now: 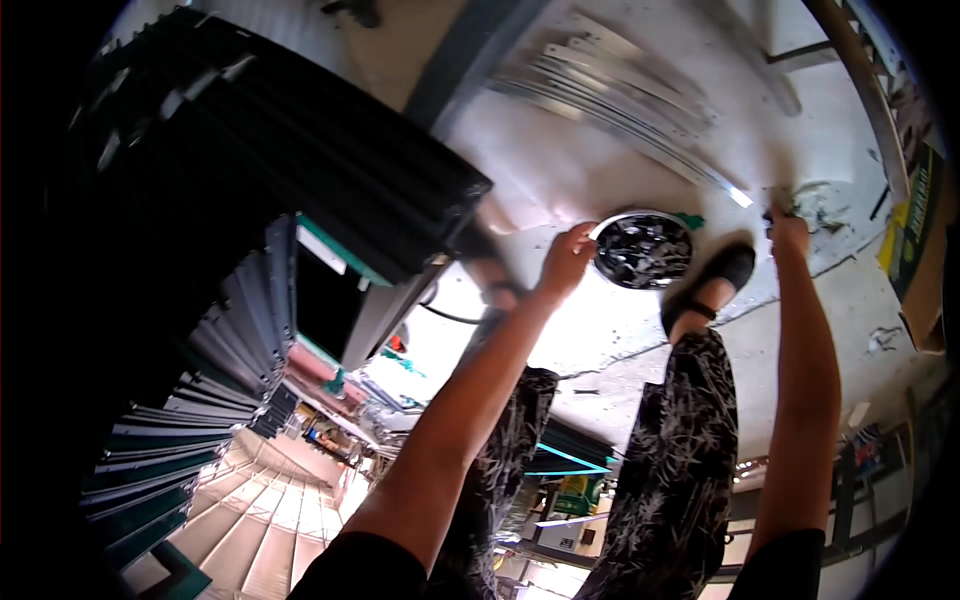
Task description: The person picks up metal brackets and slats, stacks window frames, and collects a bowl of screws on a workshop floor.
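Note:
My left hand [568, 260] is closed on the pale rim of a round bucket [600, 225], at its left side. Many small black and whitish pieces [645, 252] fill the bucket; their kind is too small to tell. Out to the right, my right hand [790, 236] is held low over the floor with its fingers curled in. Something small and dark shows at its fingers, too blurred to name. A shoe [735, 265] of mine stands between the bucket and my right hand.
Long metal strips [620, 105] lie on the floor beyond the bucket. Dark stacked profiles [300, 130] rise at the left, with more lengths [240, 330] below. Green and pale scraps [820, 205] lie beyond my right hand. A cardboard box [925, 270] stands at the right edge.

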Tool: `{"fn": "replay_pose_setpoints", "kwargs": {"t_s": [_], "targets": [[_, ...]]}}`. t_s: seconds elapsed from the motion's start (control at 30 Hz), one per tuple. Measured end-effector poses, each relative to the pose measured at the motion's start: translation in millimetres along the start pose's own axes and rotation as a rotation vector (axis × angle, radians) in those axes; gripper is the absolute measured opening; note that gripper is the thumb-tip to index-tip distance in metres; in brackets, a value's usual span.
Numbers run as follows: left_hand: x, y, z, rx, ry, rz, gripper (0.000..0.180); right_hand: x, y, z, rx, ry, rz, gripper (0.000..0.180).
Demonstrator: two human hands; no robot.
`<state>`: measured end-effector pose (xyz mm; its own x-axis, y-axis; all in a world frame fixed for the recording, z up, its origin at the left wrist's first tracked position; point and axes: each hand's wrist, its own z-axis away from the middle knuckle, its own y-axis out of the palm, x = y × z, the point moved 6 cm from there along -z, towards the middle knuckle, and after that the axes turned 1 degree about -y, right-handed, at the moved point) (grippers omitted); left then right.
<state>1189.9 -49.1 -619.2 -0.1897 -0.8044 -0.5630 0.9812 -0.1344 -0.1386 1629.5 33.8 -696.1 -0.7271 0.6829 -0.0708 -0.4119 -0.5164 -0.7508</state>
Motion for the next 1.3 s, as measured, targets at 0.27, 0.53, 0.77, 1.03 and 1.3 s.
{"fn": "replay_pose_setpoints", "kwargs": {"t_s": [0.27, 0.53, 0.77, 1.03, 1.3], "targets": [[0, -41, 61, 0.079, -0.359, 0.019, 0.027, -11, 24, -7, 0.09, 0.164, -0.438, 0.033], [-53, -23, 85, 0.078, -0.327, 0.19, 0.029, -17, -10, 92, 0.029, 0.042, -0.39, 0.031], [-163, 41, 158, 0.318, -0.442, 0.648, 0.048, 83, -159, 311, 0.007, -0.217, -0.947, 0.009], [-357, 49, 289, 0.867, -0.365, 1.347, 0.061, 186, -331, 492, -0.42, -1.187, -0.684, 0.039], [-418, -11, 352, 0.718, -0.112, 1.52, 0.047, 208, -403, 569, -0.419, -1.385, -0.674, 0.019]]}}
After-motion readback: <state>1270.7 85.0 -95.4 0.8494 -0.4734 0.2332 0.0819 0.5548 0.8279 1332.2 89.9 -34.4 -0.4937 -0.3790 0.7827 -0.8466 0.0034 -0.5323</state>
